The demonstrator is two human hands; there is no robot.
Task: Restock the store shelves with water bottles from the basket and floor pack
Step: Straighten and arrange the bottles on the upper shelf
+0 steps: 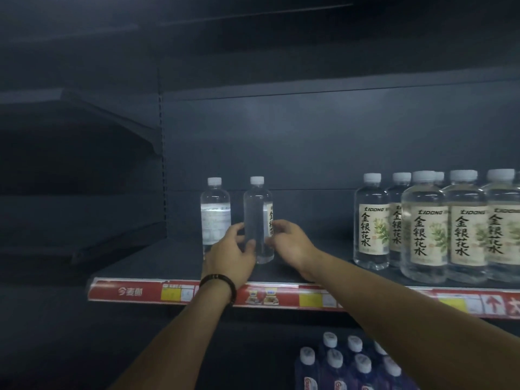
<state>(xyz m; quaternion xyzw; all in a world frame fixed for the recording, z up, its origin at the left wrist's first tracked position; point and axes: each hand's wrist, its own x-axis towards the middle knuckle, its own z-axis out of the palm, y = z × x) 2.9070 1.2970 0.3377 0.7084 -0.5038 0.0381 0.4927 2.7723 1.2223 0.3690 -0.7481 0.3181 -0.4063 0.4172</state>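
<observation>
A clear water bottle [257, 209] with a white cap stands upright on the dark shelf [157, 263], its label turned to the right. My left hand [230, 256] grips its lower body from the left. My right hand [289, 244] pinches it from the right with the fingertips. A second bottle [215, 212] stands just to its left, label facing forward but washed out. At the right end of the shelf a group of several labelled bottles [427, 229] stands in rows.
The shelf's front edge carries a red price strip [126, 291]. Below it, several bottles with white caps and dark bodies [346, 361] stand on a lower level. Left of the upright post, another shelf bay [70, 170] is dark.
</observation>
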